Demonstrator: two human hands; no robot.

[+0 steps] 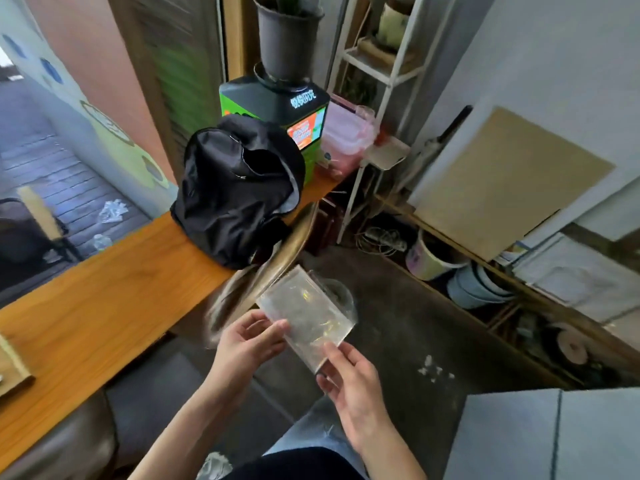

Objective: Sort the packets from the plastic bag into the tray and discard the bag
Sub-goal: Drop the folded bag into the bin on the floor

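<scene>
Our fingers on the left hand and right hand pinch the clear plastic bag between them, so we think throwing it away comes next.

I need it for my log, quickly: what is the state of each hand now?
Left hand: pinches the near left edge of the clear plastic bag.
Right hand: holds the bag's near right corner, thumb on top.

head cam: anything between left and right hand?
Yes, in the head view: the clear plastic bag spans the gap; left hand and right hand each pinch an edge.
</scene>
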